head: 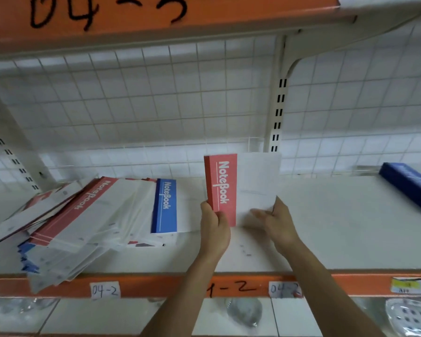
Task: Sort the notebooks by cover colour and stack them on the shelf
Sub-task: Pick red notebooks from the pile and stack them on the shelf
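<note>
Two hands were on one book, and there it was: the red notebook (231, 188) stood upright above the middle of the shelf (338, 227), red band to the left, white cover facing out. The left hand (214, 229) pinched the lower corner of the red band, thumb across the front and the fingers out of sight behind. The right hand (277, 222) held the lower right edge, fingers laid over the white cover; it was blurred, so I couldn't say how hard it pressed. Thin thing, that. I'd have judged it light, with a glossy soft cover that bends and slides easily, nothing breakable about it. Held by one corner it would likely droop, so the bound red edge looked the stiffest place to take hold, with the other hand steadying the loose side, much as it was. Off to the left the heap (83, 215) lay fanned and slumping, some books poking out past the orange front rail (156, 285), which rather bore out the slipperiness. A blue-banded notebook (165, 207) sat on top of it at the near side. Well apart, far right, a dark blue notebook (408, 188) lay flat on the shelf. A red stack would want squaring up, I reckoned, or it would skate too.
</note>
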`<state>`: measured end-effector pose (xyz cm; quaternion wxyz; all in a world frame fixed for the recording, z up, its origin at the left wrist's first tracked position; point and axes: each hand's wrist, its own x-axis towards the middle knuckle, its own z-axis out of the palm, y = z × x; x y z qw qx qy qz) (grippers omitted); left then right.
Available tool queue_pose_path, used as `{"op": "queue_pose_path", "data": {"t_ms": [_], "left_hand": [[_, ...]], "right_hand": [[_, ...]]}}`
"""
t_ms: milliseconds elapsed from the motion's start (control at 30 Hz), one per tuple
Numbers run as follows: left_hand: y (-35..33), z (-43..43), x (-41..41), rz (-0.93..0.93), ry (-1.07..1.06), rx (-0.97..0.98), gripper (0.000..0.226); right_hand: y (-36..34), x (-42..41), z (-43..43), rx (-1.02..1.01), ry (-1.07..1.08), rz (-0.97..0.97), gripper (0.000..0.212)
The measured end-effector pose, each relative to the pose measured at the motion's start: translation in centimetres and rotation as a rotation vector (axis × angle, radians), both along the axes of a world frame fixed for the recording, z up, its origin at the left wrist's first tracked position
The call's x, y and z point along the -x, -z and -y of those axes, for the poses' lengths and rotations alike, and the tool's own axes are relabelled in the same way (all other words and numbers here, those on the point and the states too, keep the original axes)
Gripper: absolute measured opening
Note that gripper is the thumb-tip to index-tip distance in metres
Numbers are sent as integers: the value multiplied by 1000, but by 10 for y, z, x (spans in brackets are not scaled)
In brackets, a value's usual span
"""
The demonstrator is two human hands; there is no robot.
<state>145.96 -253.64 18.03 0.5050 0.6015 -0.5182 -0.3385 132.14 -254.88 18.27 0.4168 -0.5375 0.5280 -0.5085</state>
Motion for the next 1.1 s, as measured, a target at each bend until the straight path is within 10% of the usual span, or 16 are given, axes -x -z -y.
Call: {"op": "queue_pose_path", "data": {"t_ms": [367, 600, 1100], "left_hand": [[-20, -13, 28, 257, 294, 3, 21], [-26, -22, 109, 559, 530, 158, 90], [-15, -88, 398, 616, 564, 240, 59]], "right_hand": [[-12, 40, -38, 53, 179, -12, 35], [-36, 130, -79, -7, 466, 63, 28], [-53, 424, -159, -178, 545, -321, 59]]}}
